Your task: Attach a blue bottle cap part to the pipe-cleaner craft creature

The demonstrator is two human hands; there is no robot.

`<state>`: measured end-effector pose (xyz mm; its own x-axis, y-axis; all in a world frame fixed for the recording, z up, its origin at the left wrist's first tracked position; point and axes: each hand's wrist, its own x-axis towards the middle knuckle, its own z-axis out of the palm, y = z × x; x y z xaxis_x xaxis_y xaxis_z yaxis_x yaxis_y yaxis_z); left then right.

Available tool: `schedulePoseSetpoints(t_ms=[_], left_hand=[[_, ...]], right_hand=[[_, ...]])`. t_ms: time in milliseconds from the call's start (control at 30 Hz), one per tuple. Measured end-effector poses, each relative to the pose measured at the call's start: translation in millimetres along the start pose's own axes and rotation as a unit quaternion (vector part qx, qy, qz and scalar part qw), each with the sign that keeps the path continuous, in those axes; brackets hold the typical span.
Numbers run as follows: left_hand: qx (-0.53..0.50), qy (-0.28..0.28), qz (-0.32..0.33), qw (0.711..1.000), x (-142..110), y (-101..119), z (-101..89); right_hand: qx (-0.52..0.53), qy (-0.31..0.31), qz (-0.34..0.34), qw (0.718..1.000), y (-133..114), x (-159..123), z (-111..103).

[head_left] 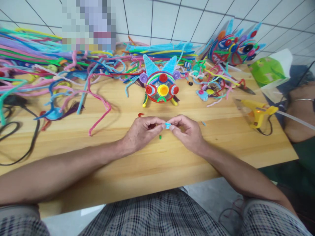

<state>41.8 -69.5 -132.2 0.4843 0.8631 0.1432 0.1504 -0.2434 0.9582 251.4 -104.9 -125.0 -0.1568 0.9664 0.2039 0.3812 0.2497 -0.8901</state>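
Note:
Between the fingertips of my left hand [145, 131] and my right hand [188, 132] is a small light-blue piece [168, 126], perhaps bent pipe cleaner; both hands pinch it just above the table. Beyond them stands a colourful mask-like figure [157, 91] made of pipe cleaners, with two blue pointed horns, a yellow nose and red round parts. A short red pipe cleaner scrap [140, 115] lies past my left hand. A tiny green scrap [160, 137] is on the wood just below the fingers, and a small bluish scrap [203, 123] rests right of my right hand.
Loose pipe cleaners [24, 75] heap along the left and back of the wooden table [137, 170]. A yellow glue gun [258, 113] stands at the right, near another person's arm [301, 111]. Two similar figures [231, 49] stand back right. A black cable [34, 141] loops at left.

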Motion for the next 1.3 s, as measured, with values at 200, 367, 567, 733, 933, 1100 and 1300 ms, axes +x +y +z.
schedulePoseSetpoints(t_ms=[200, 367, 567, 733, 933, 1100, 1300], left_hand=[[-0.03, 0.013, 0.001, 0.999, -0.3, 0.0, 1.5], [-0.029, 0.012, 0.001, 0.999, -0.5, 2.0, 1.5], [-0.031, 0.009, -0.003, 0.999, -0.6, 2.5, 1.4], [-0.018, 0.012, -0.001, 1.0, -1.6, 2.1, 1.0], [-0.016, 0.016, 0.0, 1.0, -1.8, 1.3, 1.3], [-0.013, 0.025, 0.002, 1.0, -1.9, 1.7, 2.0], [-0.015, 0.026, 0.0, 1.0, -2.4, 1.5, 2.1]], right_hand=[[0.007, 0.0, -0.008, 1.0, 1.4, -0.2, 0.0], [0.004, 0.0, -0.013, 1.0, 2.4, -0.3, 0.2], [0.001, -0.001, -0.018, 1.0, 3.0, -0.5, 1.0], [0.004, -0.002, -0.019, 1.0, 3.1, -0.3, 1.3], [0.004, -0.003, -0.017, 1.0, 2.4, -0.5, 1.3], [0.009, -0.001, -0.022, 1.0, 3.1, -0.4, 1.6], [0.007, -0.001, -0.014, 1.0, 3.6, -0.8, 1.5]])
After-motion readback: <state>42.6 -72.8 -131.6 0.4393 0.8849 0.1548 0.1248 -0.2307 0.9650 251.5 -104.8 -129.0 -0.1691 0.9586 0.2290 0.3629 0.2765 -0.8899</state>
